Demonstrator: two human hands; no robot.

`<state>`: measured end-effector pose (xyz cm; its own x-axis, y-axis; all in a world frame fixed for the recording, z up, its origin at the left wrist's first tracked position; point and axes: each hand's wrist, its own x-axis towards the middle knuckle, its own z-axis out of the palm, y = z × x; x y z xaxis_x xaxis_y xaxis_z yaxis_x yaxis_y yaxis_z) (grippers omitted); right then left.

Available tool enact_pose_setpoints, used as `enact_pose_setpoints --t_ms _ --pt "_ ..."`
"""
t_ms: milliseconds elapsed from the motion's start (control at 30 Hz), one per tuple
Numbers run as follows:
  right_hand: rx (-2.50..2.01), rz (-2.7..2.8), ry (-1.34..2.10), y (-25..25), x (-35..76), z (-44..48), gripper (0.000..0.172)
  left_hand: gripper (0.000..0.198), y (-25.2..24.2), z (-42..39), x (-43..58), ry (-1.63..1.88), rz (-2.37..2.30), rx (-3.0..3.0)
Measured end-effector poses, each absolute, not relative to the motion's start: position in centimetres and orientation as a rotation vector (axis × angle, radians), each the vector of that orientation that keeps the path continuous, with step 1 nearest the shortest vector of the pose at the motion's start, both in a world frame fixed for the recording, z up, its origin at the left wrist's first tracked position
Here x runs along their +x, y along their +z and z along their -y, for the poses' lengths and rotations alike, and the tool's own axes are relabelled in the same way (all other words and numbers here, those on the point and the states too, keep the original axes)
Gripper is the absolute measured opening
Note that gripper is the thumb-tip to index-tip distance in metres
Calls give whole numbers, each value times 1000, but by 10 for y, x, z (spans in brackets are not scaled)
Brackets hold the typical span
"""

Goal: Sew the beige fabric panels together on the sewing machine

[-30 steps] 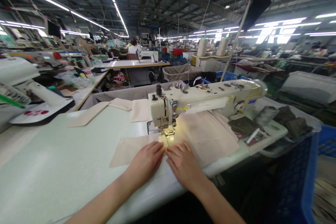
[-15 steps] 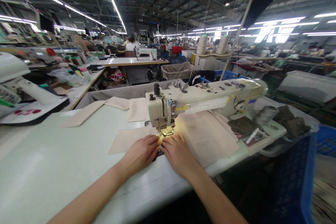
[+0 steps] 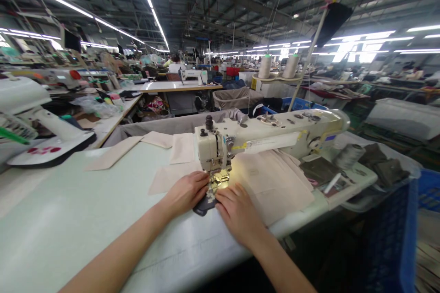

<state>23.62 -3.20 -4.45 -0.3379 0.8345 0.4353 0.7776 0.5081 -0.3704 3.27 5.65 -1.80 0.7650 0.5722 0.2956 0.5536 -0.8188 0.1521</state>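
Observation:
A cream sewing machine (image 3: 271,136) stands before me, its lit presser foot (image 3: 220,177) lowered over the dark bed plate (image 3: 202,207). Just left of the foot, my left hand (image 3: 187,192) lies palm down with fingers stretched together, at the edge of a beige fabric piece (image 3: 161,179). My right hand (image 3: 239,213) rests on the other side, fingers slightly bent and apart, fingertips close to the foot. Beside it spreads a stack of beige fabric panels (image 3: 278,187). Whatever lies beneath my fingertips is hidden.
More beige pieces (image 3: 113,153) lie along the table's far edge. At the right end sit a grey thread cone (image 3: 349,156) and dark cloth scraps (image 3: 388,169). A blue crate (image 3: 409,233) stands low right. Behind the machine is a cloth-lined bin (image 3: 235,97).
My hands have moved apart at the presser foot; the right one has drawn back toward me, and the bed plate between them now shows. The view has shifted slightly.

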Motion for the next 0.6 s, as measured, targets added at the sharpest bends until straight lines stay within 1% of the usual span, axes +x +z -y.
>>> enact_pose_setpoints --t_ms 200,367,600 --pt "-1295 2157 131 -55 232 40 18 35 -27 -54 31 605 -993 2914" --pt "-1276 2131 127 -58 232 39 17 37 -25 -54 30 541 -1001 2940" --pt "-1265 2127 125 -53 231 41 18 30 -18 -54 33 463 -1099 2916"
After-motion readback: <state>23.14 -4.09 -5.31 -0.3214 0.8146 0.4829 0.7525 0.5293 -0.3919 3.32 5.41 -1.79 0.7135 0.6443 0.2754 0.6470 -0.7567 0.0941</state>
